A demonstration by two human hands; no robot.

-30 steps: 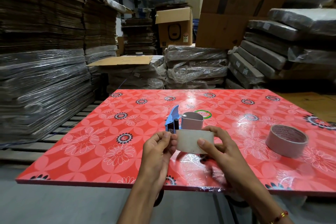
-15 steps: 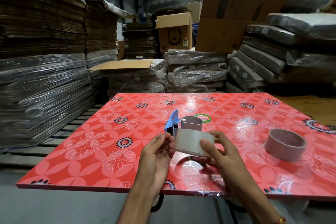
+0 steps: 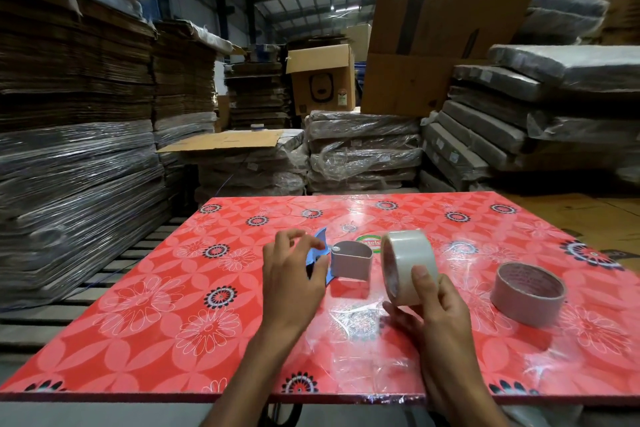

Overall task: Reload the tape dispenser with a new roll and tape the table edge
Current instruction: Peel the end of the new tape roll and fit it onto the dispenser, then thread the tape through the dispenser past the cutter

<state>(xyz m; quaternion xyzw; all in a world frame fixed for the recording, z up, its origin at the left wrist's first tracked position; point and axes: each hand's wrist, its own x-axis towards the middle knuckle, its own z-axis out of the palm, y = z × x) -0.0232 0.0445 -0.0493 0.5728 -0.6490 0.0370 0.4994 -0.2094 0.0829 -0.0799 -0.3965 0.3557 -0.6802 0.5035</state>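
A blue tape dispenser (image 3: 320, 255) with a grey metal housing (image 3: 351, 262) lies on the red flowered table (image 3: 173, 315). My left hand (image 3: 292, 279) hovers over the dispenser's blue part with fingers spread, holding nothing. My right hand (image 3: 431, 308) grips a roll of clear tape (image 3: 408, 267), held upright just right of the dispenser, thumb on its outer face. A second roll, an empty brown cardboard core (image 3: 528, 293), lies flat on the table to the right.
The table's near edge (image 3: 311, 397) runs across the bottom, with wrinkled clear film near it. Stacks of flattened, plastic-wrapped cardboard stand left, behind and right of the table. Wooden pallet slats lie on the floor at the left.
My left hand let go of the clear tape roll and moved left over the dispenser. My right hand carried the roll to the right and turned it upright.
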